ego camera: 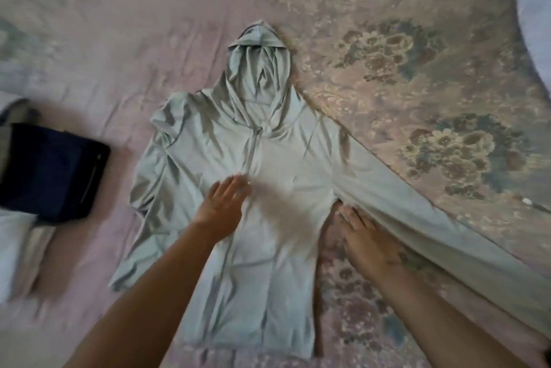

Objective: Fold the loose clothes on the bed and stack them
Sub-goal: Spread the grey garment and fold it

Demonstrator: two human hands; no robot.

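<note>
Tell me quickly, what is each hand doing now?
Left hand: open, fingers straight, flat on the hoodie.
Right hand: open, fingers straight, on the bedsheet at the underarm of the hoodie.

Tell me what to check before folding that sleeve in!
1. Hoodie lies face up, zip showing: ok.
2. Left hand flat on the chest: ok.
3. Right hand at the armpit beside the long sleeve: ok.
4. Long sleeve stretched out straight: ok.
5. Other sleeve smooth: not ok, bunched.
6. Dark folded pile out of the way: ok.
</note>
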